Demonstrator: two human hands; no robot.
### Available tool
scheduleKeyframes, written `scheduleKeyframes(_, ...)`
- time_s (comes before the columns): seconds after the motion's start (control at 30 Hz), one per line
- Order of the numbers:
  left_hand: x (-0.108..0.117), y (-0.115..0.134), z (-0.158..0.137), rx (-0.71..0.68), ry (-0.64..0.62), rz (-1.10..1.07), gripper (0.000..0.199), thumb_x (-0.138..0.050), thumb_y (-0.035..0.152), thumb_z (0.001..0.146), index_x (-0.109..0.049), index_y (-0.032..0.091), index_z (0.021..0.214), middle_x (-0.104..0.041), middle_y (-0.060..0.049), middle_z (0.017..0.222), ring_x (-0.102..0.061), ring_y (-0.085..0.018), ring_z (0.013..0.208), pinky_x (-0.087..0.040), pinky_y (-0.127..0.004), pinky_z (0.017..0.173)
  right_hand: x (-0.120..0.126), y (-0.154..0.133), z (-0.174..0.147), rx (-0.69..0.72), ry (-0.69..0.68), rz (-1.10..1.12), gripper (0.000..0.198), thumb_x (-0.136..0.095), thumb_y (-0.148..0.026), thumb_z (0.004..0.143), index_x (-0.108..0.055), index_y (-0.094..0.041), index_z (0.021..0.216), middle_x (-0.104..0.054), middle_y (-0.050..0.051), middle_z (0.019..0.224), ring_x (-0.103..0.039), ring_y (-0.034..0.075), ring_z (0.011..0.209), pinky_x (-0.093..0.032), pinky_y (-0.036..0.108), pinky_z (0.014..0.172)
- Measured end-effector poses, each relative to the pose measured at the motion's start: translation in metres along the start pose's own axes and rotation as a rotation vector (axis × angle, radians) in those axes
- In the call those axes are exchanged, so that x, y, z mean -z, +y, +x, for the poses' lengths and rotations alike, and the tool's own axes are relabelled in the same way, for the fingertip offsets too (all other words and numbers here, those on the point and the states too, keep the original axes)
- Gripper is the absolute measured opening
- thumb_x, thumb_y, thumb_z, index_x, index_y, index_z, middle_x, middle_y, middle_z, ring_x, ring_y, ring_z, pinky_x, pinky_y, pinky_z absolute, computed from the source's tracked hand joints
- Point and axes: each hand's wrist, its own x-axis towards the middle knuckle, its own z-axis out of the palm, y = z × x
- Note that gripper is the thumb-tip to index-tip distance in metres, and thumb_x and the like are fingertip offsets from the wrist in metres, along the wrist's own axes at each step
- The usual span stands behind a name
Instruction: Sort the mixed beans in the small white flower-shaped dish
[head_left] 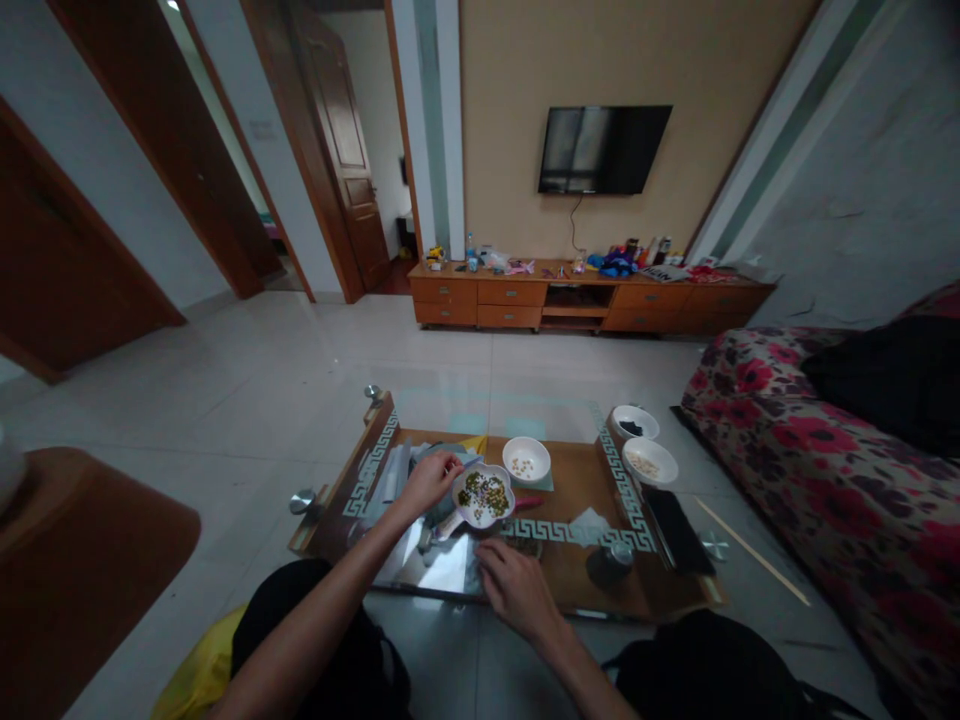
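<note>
Seen from my remote feed: a person sits at a low glass-topped table in a tiled living room, sorting what look like small mixed seeds or beans. The flower-shaped dish, the landmark here, sits near the middle of the table and holds a heap of green and yellow pieces. The left hand rests just left of that dish, its fingers pinched together at the dish's rim; whether they grip a piece I cannot tell at this size. The right hand lies flat on the glass just below the dish, fingers loosely curled, grasping nothing that I can make out. Beyond the dish, up and to the right, a white bowl carries a few pale pieces. Farther right of the dish stand a second white bowl of pale pieces and a bowl with dark bits. By my reading the sorting is well under way but far from done: the dish remains quite full, the receiving bowls only lightly filled.
</note>
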Motion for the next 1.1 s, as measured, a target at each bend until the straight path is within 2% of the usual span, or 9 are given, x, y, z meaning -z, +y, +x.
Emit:
scheduleKeyframes(0.1,0.003,-0.009,0.016,-0.021,0.022,-0.134,0.022,-0.06,0.035,0.098,-0.071,0.018,0.091,-0.073,-0.006,0.086,-0.066,-0.022,0.08,-0.047,-0.032,0.074,0.036,0.033,0.029,0.057,-0.043,-0.248,0.049,-0.058,-0.012,0.094,-0.065,-0.018,0.142,-0.064,0.016,0.141,-0.068,0.032,0.117,-0.058,0.039,0.093)
scheduleKeyframes(0.17,-0.001,-0.017,0.015,-0.023,0.038,-0.187,0.024,-0.06,0.039,0.097,-0.073,0.018,0.093,-0.071,-0.005,0.082,-0.064,-0.021,0.075,-0.045,-0.031,0.07,0.042,0.057,0.04,0.104,-0.109,-0.321,0.045,-0.06,-0.012,0.094,-0.067,-0.018,0.138,-0.067,0.016,0.134,-0.068,0.031,0.114,-0.057,0.037,0.09)
scheduleKeyframes(0.23,-0.006,-0.024,0.007,-0.028,0.052,-0.214,0.027,-0.059,0.041,0.097,-0.074,0.018,0.094,-0.07,-0.004,0.079,-0.063,-0.02,0.072,-0.045,-0.031,0.069,0.036,0.078,0.043,0.154,-0.142,-0.305,0.042,-0.061,-0.011,0.093,-0.07,-0.019,0.133,-0.07,0.013,0.125,-0.068,0.029,0.109,-0.057,0.033,0.086)
scheduleKeyframes(0.37,-0.01,-0.027,-0.01,-0.064,0.085,-0.206,0.025,-0.059,0.039,0.097,-0.074,0.019,0.094,-0.072,-0.005,0.085,-0.066,-0.02,0.077,-0.049,-0.033,0.077,0.009,0.101,0.036,0.144,0.073,-0.048,0.037,-0.056,-0.003,0.09,-0.076,-0.019,0.117,-0.072,0.009,0.108,-0.069,0.024,0.097,-0.055,0.031,0.086)
scheduleKeyframes(0.43,-0.005,-0.02,-0.012,-0.069,0.089,-0.199,0.025,-0.058,0.038,0.099,-0.075,0.02,0.096,-0.073,-0.006,0.089,-0.067,-0.021,0.082,-0.051,-0.033,0.08,0.002,0.102,0.033,0.127,0.149,0.097,0.035,-0.054,-0.003,0.091,-0.077,-0.019,0.112,-0.073,0.008,0.105,-0.069,0.022,0.096,-0.054,0.031,0.086)
scheduleKeyframes(0.6,0.009,-0.007,-0.01,-0.011,0.086,-0.16,0.02,-0.061,0.034,0.099,-0.075,0.02,0.096,-0.074,-0.006,0.091,-0.069,-0.021,0.087,-0.054,-0.032,0.083,0.003,0.097,0.035,0.093,0.175,0.304,0.024,-0.055,-0.013,0.099,-0.077,-0.02,0.107,-0.074,0.009,0.105,-0.071,0.022,0.097,-0.055,0.031,0.086)
scheduleKeyframes(0.73,0.006,-0.01,-0.01,-0.03,0.044,-0.118,0.018,-0.064,0.029,0.098,-0.079,0.02,0.098,-0.075,-0.006,0.091,-0.069,-0.021,0.087,-0.052,-0.034,0.088,0.006,0.094,0.037,0.106,0.235,0.292,0.021,-0.056,-0.015,0.102,-0.076,-0.02,0.107,-0.072,0.009,0.104,-0.07,0.021,0.096,-0.055,0.031,0.086)
scheduleKeyframes(0.83,0.0,-0.01,-0.009,-0.067,-0.016,-0.012,0.018,-0.067,0.03,0.098,-0.082,0.022,0.097,-0.075,-0.006,0.089,-0.068,-0.024,0.094,-0.048,-0.038,0.093,0.006,0.093,0.038,0.119,0.244,0.249,0.021,-0.054,-0.014,0.104,-0.074,-0.019,0.109,-0.071,0.009,0.104,-0.068,0.022,0.098,-0.054,0.031,0.087)
scheduleKeyframes(1.1,-0.011,0.011,-0.01,-0.059,-0.172,0.233,0.022,-0.062,0.029,0.102,-0.082,0.023,0.108,-0.076,-0.009,0.098,-0.066,-0.027,0.103,-0.041,-0.042,0.096,0.007,0.09,0.038,0.138,0.211,0.154,0.022,-0.052,-0.013,0.105,-0.073,-0.017,0.11,-0.068,0.011,0.105,-0.064,0.024,0.098,-0.053,0.034,0.085)
